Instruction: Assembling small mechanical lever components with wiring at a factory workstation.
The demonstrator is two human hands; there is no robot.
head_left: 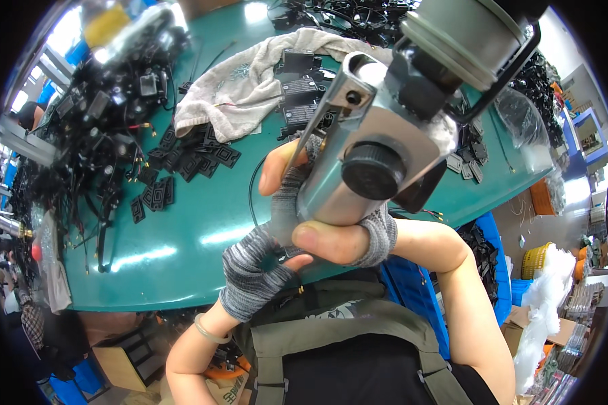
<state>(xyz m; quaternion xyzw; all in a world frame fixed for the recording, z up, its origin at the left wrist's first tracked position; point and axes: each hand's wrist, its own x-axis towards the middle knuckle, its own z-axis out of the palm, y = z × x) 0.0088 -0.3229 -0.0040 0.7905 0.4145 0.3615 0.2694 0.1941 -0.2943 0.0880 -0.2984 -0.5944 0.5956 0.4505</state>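
My right hand (338,241), in a grey knitted fingerless glove, is wrapped round a large metal handheld tool (334,185). The tool has a black round knob, a long lever and a ribbed grey-green cylinder at its top. The index finger lies by the lever. Just below and left, my left hand (253,270), gloved alike, closes on a small black part (289,252) mostly hidden by the fingers and the tool. A thin black cable (251,192) curves up beside it. Whether the tool touches the part cannot be seen.
On the green table (148,246), black box-shaped parts (297,91) stand in a row by a beige towel (233,101). Flat black parts (196,152) lie loose near a large cabled heap (94,128) at left. A blue crate (496,270) stands below the table's right edge.
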